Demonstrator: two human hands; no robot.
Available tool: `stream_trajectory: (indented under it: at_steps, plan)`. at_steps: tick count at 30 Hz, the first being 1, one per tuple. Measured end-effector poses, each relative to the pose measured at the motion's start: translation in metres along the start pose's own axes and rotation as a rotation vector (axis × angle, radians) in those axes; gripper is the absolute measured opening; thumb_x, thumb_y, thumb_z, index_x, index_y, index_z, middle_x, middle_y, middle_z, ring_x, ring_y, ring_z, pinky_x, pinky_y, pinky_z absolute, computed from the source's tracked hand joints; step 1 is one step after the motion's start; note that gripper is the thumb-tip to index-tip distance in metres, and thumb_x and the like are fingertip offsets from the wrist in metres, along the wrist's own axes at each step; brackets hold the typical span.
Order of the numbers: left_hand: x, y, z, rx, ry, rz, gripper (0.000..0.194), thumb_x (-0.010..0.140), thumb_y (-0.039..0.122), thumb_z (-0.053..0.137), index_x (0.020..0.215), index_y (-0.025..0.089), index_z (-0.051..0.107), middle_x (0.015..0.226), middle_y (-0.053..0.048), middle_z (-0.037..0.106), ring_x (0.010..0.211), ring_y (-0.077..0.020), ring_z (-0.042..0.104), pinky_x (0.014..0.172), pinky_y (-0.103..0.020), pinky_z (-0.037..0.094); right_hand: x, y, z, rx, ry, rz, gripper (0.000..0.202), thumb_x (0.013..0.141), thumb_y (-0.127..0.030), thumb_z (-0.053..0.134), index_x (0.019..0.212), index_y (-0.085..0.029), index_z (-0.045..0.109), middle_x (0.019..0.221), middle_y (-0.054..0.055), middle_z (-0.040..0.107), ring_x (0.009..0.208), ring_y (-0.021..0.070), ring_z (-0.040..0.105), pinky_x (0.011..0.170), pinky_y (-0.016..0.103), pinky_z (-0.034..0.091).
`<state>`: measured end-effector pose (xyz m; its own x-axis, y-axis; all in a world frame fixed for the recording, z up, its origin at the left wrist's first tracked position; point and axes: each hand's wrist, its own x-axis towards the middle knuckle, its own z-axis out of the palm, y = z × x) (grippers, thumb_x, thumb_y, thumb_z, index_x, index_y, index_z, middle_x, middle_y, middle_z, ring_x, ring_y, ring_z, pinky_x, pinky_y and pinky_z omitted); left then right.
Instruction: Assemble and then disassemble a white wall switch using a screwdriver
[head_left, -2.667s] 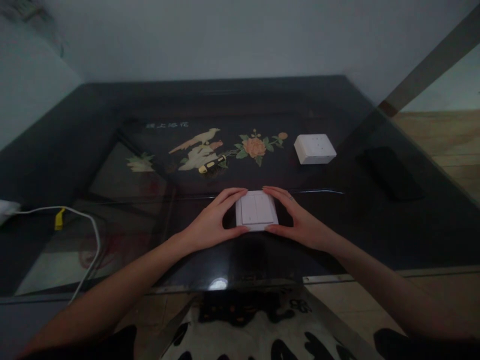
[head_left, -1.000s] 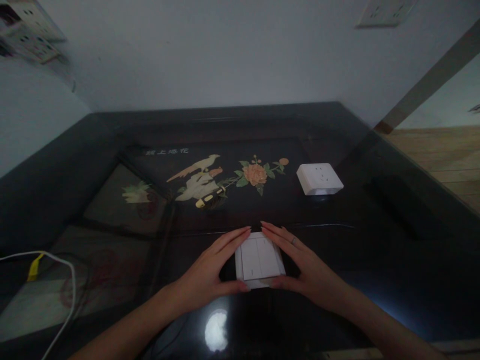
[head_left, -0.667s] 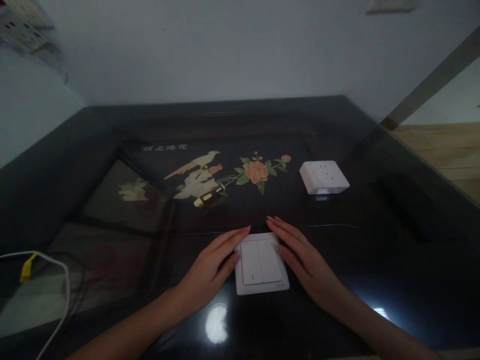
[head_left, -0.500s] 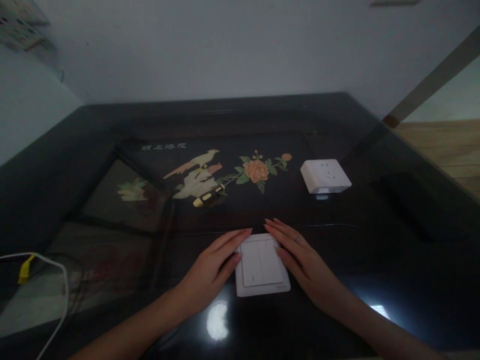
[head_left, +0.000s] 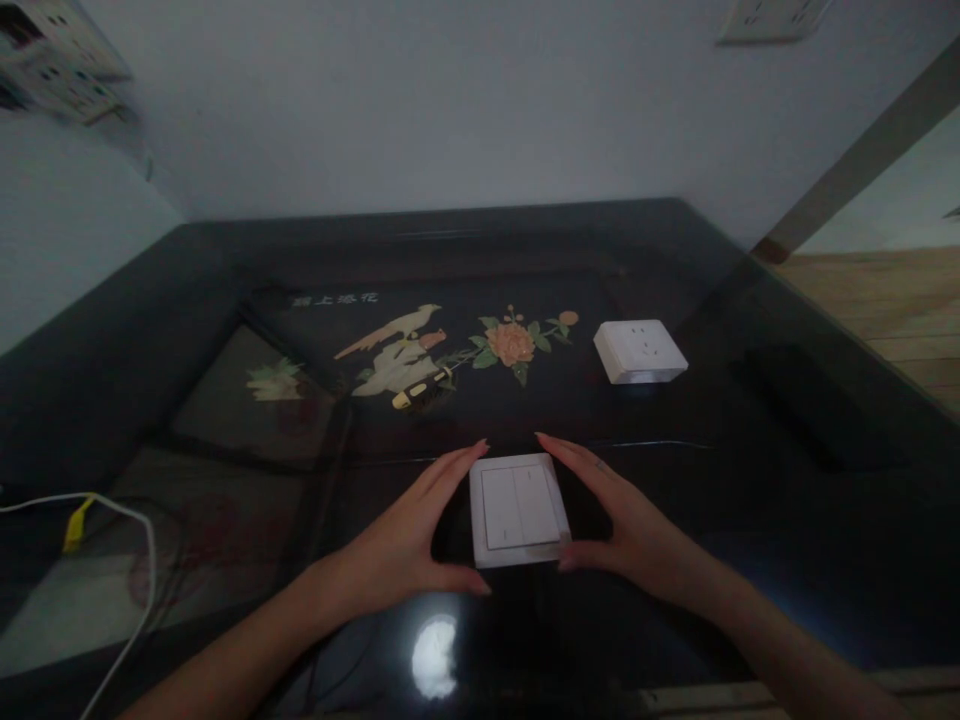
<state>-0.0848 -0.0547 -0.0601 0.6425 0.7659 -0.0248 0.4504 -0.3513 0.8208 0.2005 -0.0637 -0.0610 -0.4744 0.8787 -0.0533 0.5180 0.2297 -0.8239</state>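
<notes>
A white two-rocker light switch [head_left: 520,508] lies face up on the dark glossy table, between my hands. My left hand [head_left: 424,535] curves around its left side, fingertips by the top left corner. Its thumb is spread away, just below the lower left corner, with a small gap. My right hand [head_left: 615,510] spans the right edge, fingers at the top right corner and thumb against the lower right corner. Farther back on the right sits a white socket box [head_left: 643,348], touched by neither hand.
Inlaid bird and flower pictures decorate the black tabletop [head_left: 600,620]. A white cable [head_left: 150,560] with a yellow tag [head_left: 77,523] lies at left. Wall sockets [head_left: 67,70] are at upper left, another socket [head_left: 772,18] at upper right. A dark flat object [head_left: 825,405] rests at right.
My thumbs have moved from the switch's sides down toward its lower corners, and my hands have spread wider around it. The switch has shifted slightly away from me. The view has tilted a little.
</notes>
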Motion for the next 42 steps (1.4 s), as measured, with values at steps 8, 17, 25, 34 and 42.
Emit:
stream_trajectory:
  at_steps: [8,17,25,34,42]
  plan:
    - [-0.001,0.003,0.010,0.148,0.089,-0.136,0.107,0.067,0.025,0.087,0.151,0.029,0.021,0.153,-0.016,0.037,0.141,-0.0345,0.039,0.118,-0.060,0.030,-0.002,-0.002,0.004,-0.068,-0.014,-0.022,0.106,0.067,-0.029,0.085,0.155,-0.024,0.025,0.157,0.017,0.038,0.144,0.0310,0.037,0.117,0.055,0.029]
    - [0.069,0.027,0.034,0.201,0.093,-0.039,0.093,0.073,0.021,0.081,0.149,0.012,0.028,0.153,-0.023,0.040,0.143,-0.0313,0.040,0.119,-0.051,0.033,-0.013,0.035,-0.046,-0.105,0.113,0.011,0.094,0.075,-0.029,0.078,0.154,-0.024,0.028,0.159,0.016,0.034,0.146,0.0306,0.033,0.119,0.058,0.024]
    - [0.152,0.055,0.078,0.267,0.044,0.083,0.087,0.082,0.029,0.075,0.150,0.009,0.025,0.156,-0.025,0.034,0.143,-0.0333,0.039,0.116,-0.049,0.039,-0.046,0.074,-0.111,-0.146,0.244,0.052,0.071,0.082,-0.037,0.070,0.147,-0.025,0.044,0.161,0.013,0.030,0.146,0.0310,0.034,0.115,0.054,0.034]
    - [0.172,0.069,0.093,0.358,0.070,0.076,0.075,0.091,0.029,0.063,0.149,0.010,0.021,0.157,-0.027,0.030,0.143,-0.0361,0.038,0.113,-0.051,0.042,-0.044,0.096,-0.117,-0.222,0.377,0.053,0.065,0.078,-0.035,0.075,0.139,-0.028,0.054,0.155,0.011,0.042,0.140,0.0333,0.042,0.114,0.055,0.036]
    - [0.175,0.068,0.094,0.422,0.071,0.089,0.065,0.094,0.026,0.056,0.149,0.009,0.025,0.152,-0.023,0.043,0.138,-0.0316,0.046,0.109,-0.045,0.047,-0.041,0.102,-0.116,-0.270,0.424,0.040,0.059,0.084,-0.032,0.067,0.141,-0.030,0.053,0.155,0.010,0.042,0.141,0.0308,0.043,0.115,0.054,0.034]
